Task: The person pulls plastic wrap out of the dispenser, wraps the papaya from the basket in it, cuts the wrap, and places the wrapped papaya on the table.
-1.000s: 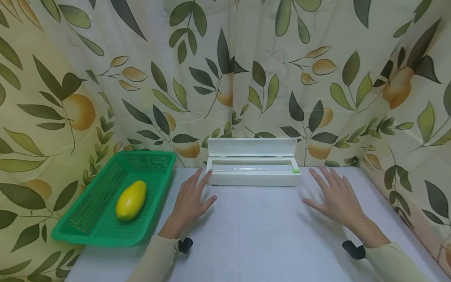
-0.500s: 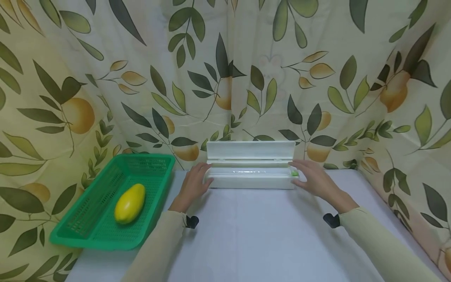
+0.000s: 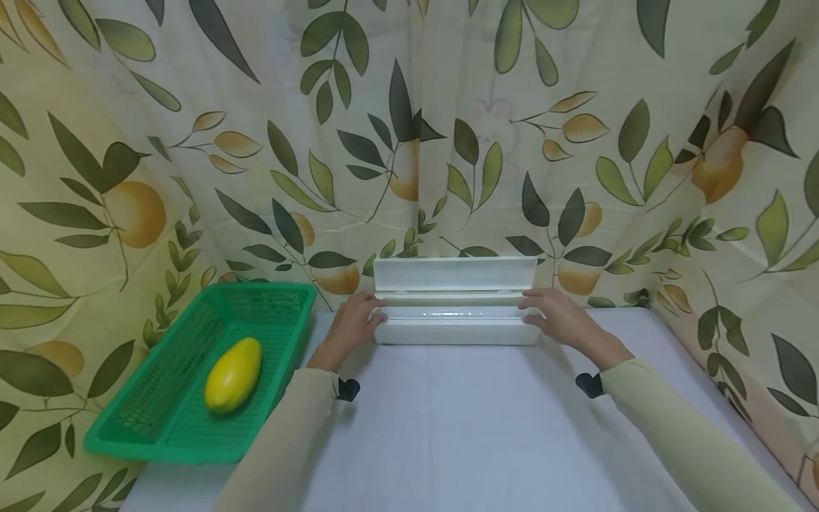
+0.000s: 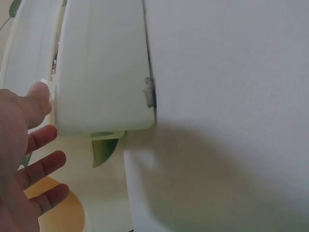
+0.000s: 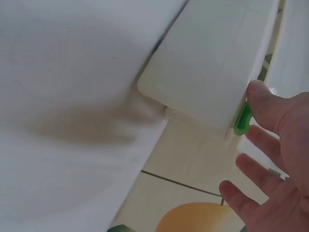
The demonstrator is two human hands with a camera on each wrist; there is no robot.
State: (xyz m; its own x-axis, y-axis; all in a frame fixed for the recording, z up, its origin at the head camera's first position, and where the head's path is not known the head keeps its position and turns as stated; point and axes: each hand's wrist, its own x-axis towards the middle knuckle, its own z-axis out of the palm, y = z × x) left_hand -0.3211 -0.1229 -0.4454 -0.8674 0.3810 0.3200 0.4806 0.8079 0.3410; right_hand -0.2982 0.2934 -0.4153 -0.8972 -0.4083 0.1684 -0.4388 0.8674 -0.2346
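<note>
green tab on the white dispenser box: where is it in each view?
Head: hidden under the right hand, at the right end of the white dispenser box.
Left wrist: not in it; only the box's left end shows.
Right wrist: green tab at centre right, beside the thumb.
Shared landmark: the box on the white table.

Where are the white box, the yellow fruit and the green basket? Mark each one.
white box (image 3: 457,332), head view, on the middle of its front wall.
yellow fruit (image 3: 233,365), head view, on the middle of its skin.
green basket (image 3: 192,450), head view, on its near rim.
</note>
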